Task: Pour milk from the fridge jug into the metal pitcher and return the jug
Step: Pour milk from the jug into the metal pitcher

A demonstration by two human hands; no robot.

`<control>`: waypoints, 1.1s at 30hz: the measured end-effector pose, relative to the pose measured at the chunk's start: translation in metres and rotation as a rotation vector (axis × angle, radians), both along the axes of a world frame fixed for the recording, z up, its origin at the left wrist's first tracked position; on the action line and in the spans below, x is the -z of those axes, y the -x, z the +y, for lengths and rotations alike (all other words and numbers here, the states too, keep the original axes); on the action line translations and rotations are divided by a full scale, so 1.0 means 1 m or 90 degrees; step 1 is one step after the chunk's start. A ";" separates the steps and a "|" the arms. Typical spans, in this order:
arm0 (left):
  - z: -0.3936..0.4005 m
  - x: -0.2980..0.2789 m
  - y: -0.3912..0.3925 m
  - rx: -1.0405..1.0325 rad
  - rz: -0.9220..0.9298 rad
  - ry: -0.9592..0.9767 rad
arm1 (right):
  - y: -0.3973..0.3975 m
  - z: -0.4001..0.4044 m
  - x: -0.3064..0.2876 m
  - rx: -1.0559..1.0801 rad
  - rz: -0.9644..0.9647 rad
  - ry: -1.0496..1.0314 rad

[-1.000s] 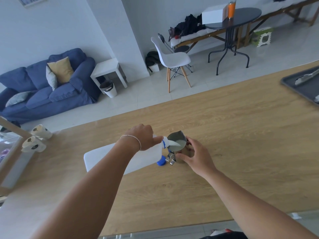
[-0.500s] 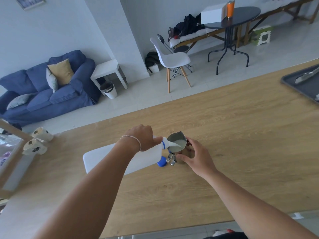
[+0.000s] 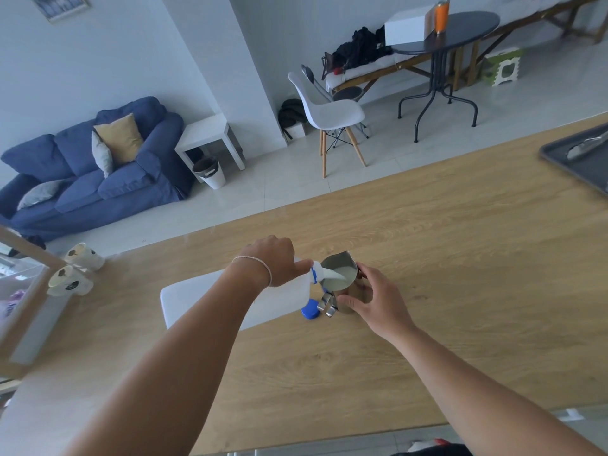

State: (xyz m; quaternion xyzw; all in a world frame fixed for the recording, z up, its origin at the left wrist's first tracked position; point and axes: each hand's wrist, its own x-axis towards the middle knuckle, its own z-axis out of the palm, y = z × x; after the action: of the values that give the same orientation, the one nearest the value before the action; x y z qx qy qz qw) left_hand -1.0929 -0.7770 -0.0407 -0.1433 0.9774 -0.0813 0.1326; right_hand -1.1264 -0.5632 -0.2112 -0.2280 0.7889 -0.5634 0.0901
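Pouring milk, left hand [image 3: 274,260] tips jug [image 3: 210,299] into seemingly right-held pitcher [image 3: 342,281]

A wooden counter [image 3: 444,264] carries the metal pitcher [image 3: 345,291] at centre, a blue cap [image 3: 309,312] touching it at seven o'clock, and a dark tray [image 3: 579,166] at two o'clock.

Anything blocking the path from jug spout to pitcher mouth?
Nothing visible. The jug, tilted in the left hand, sends milk straight into the open pitcher. The right hand grips the pitcher's side, clear of its mouth. The blue cap lies beside its base.
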 end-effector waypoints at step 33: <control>0.006 -0.012 0.008 0.018 -0.030 0.036 | -0.001 0.001 0.003 0.006 0.016 0.005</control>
State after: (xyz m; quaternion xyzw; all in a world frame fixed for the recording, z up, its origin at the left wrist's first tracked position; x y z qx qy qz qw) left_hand -1.1005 -0.7709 -0.0284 -0.1310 0.9732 -0.1141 0.1507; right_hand -1.1255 -0.5627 -0.2140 -0.2316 0.7890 -0.5639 0.0767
